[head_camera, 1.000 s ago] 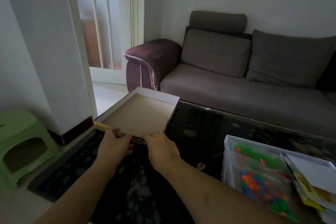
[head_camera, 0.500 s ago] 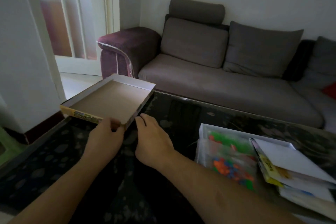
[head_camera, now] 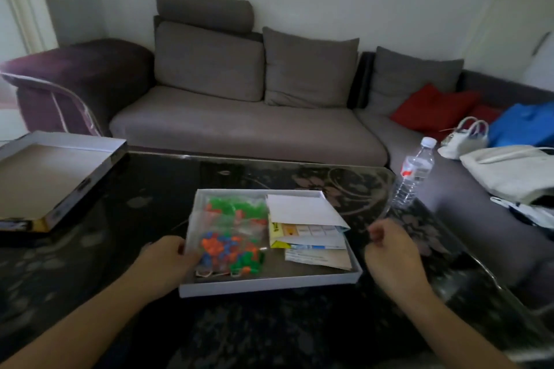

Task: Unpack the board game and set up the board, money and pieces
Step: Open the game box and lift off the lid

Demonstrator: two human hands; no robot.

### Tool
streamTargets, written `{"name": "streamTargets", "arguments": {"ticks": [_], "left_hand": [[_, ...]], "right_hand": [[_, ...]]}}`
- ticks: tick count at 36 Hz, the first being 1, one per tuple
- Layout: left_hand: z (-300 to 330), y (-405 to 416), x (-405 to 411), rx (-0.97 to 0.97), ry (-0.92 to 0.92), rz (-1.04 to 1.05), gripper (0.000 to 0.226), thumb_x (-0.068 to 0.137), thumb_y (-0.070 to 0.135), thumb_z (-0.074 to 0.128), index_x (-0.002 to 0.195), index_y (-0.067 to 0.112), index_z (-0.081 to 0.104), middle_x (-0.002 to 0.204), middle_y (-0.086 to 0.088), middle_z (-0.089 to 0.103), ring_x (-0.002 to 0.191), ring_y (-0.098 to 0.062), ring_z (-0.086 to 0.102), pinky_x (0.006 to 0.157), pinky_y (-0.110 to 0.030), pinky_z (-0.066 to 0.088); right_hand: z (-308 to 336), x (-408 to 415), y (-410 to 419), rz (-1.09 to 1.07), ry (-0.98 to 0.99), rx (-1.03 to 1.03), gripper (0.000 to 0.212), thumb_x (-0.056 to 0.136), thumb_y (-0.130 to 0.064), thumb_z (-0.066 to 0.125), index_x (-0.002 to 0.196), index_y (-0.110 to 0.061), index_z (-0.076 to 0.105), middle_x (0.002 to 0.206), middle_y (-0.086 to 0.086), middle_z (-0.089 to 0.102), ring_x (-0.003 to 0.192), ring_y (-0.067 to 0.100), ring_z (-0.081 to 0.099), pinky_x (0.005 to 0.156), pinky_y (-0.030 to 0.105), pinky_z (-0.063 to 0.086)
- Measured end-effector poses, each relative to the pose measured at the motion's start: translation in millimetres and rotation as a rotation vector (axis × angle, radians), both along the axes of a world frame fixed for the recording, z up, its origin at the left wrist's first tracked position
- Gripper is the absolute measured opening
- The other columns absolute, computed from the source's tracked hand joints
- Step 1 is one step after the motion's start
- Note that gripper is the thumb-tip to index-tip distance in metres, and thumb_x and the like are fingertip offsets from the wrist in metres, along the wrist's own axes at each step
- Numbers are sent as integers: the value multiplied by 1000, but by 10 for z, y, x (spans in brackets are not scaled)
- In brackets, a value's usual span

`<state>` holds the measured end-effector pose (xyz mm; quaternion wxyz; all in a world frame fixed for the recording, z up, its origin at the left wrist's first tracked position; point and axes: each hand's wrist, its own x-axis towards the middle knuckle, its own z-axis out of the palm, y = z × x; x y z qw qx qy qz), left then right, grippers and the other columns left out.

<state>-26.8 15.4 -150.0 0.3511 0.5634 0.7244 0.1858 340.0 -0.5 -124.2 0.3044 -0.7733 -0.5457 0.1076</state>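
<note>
My left hand (head_camera: 168, 257) rests at the left wall of the shallow white cardboard box tray (head_camera: 269, 286) on the dark glass desk (head_camera: 150, 204); whether its fingers grip the wall I cannot tell. My right hand (head_camera: 389, 252) hovers just right of it, fingers loosely curled, empty. Inside lie clear plastic bags of coloured pieces (head_camera: 230, 237), light and slippery, best pinched at the top, beside floppy folded paper sheets (head_camera: 305, 219).

Dim, soft blur, wide-angle edges.
</note>
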Motion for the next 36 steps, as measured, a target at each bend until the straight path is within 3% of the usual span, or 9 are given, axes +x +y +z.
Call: {"name": "streamTargets", "arguments": {"ticks": [3, 5, 10, 18, 25, 29, 32, 34, 36], "left_hand": [[-4, -26, 146, 58, 101, 63, 27, 96, 39, 70, 84, 15, 70, 73, -2, 71, 63, -13, 67, 53, -25, 44], [5, -50, 241, 71, 124, 64, 24, 95, 38, 71, 85, 16, 70, 74, -2, 72, 66, -16, 69, 57, -29, 50], [71, -95, 599, -3, 66, 69, 26, 91, 37, 77, 89, 13, 70, 77, -6, 74, 69, -20, 72, 61, -32, 56], [86, -259, 1300, -155, -92, -7, 32, 83, 33, 85, 92, 6, 70, 78, -9, 77, 72, -20, 76, 56, -32, 62], [322, -397, 1715, -285, -78, -238, 28, 95, 44, 68, 95, 19, 80, 81, 1, 80, 76, -14, 78, 70, -30, 65], [373, -203, 1662, -35, 72, -95, 27, 98, 36, 65, 84, 15, 75, 74, -2, 77, 66, -16, 73, 62, -33, 58], [289, 98, 1505, 228, 181, -4, 15, 97, 29, 67, 108, 18, 66, 110, -10, 69, 94, -21, 66, 81, -38, 52], [35, 431, 1269, 175, 255, -39, 49, 96, 38, 65, 138, 14, 57, 140, -16, 58, 126, -31, 57, 109, -50, 46], [-275, 749, 1075, 101, 240, -82, 66, 91, 58, 58, 144, 17, 54, 145, -11, 57, 130, -30, 55, 114, -53, 42]], "right_hand": [[-148, 131, -63, 27, 108, -280, 5, 93, -19, 62, 94, -22, 66, 94, -1, 67, 86, 13, 63, 68, 28, 43], [-244, 154, -49, 67, 163, -380, 13, 96, -31, 59, 93, -26, 70, 89, -3, 71, 80, 12, 68, 65, 26, 51], [-269, 425, 28, 49, 198, -399, 14, 95, -22, 53, 98, -23, 67, 94, 1, 71, 82, 16, 69, 62, 27, 54], [-239, 1013, 229, -81, 545, -334, 29, 85, -5, 59, 114, -11, 59, 108, 13, 65, 99, 29, 68, 91, 46, 62], [-236, 1121, 98, -25, 615, -265, 37, 75, -26, 69, 111, -22, 75, 104, -2, 76, 97, 18, 71, 88, 40, 61], [-239, 958, -33, 64, 567, -373, 21, 85, -41, 73, 99, -26, 74, 94, -6, 73, 85, 12, 68, 72, 32, 59], [-292, 787, -112, 155, 580, -432, 29, 85, -43, 73, 110, -32, 63, 105, -12, 68, 92, 6, 65, 69, 21, 52], [-398, 675, -77, 162, 554, -432, 40, 80, -46, 75, 112, -30, 58, 114, -10, 67, 96, 4, 66, 72, 20, 55], [-602, 625, 25, 162, 485, -392, 58, 69, -61, 72, 115, -27, 61, 117, -7, 68, 95, 4, 69, 78, 26, 62]]}}
